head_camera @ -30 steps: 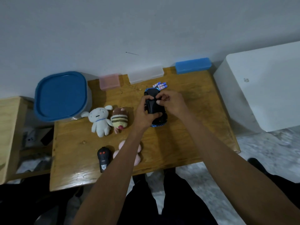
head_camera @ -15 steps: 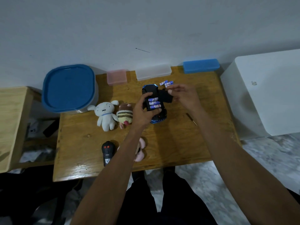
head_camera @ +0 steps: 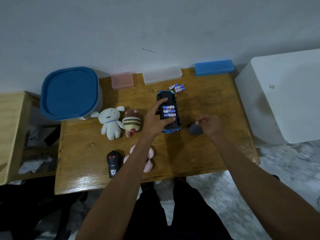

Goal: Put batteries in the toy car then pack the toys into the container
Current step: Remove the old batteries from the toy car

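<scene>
Toy car [head_camera: 170, 126] upturned, three batteries [head_camera: 169, 111] exposed

light: dim, cool, soft | shadows: faint on table [head_camera: 199, 161] beside toys | blur: right hand [head_camera: 210, 125], floor at lower right | distortion: wide-angle bowing at frame edges

Head view, steeply down, seemingly close

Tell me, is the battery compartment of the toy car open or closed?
Open: three batteries lie exposed in the toy car.
</scene>
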A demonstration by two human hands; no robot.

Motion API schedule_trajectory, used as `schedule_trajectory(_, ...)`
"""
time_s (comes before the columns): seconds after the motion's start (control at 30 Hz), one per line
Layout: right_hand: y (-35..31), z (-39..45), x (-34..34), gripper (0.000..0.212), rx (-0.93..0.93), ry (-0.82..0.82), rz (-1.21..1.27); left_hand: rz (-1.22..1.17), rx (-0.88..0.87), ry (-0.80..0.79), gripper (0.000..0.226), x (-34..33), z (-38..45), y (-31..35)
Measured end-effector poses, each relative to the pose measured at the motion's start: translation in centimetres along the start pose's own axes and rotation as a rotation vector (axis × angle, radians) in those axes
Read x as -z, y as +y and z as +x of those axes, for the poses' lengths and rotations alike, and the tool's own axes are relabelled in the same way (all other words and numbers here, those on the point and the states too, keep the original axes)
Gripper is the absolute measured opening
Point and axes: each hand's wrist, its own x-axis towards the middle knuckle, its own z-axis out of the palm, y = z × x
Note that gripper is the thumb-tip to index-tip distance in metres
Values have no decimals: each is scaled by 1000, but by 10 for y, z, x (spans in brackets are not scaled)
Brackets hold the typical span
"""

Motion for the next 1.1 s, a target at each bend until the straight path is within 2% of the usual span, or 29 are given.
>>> schedule_trajectory(0.07,6,-5,-2,7,31,23,-16,11,-11,-10,76,-3,0,-1)
schedule_trajectory(0.17,10,-10,-5,6,87,70,-66,9,-11,-24,78,-5,0,-3)
schedule_trajectory(0.33,6,-12,-9,7,36,94,-109,14,-26,-39,78,-6,2,-4)
schedule_trajectory(0.5,-36,-21,0,6,170,156,115,18,-47,-29,78,-7,4,-3)
schedule_trajectory(0.63,-83,-27,4,6,210,44,257,1,-51,-13,77,-9,6,2)
schedule_trajectory(0.73,-105,-32,0,6,242,6,160,-4,-75,-2,76,-10,7,6)
schedule_trajectory(0.87,-119,-41,-7,5,254,124,27,-9,-83,-17,81,-10,7,10)
schedule_trajectory(1.1,-132,-51,-10,14,238,202,-75,22,-120,-150,103,-3,5,17)
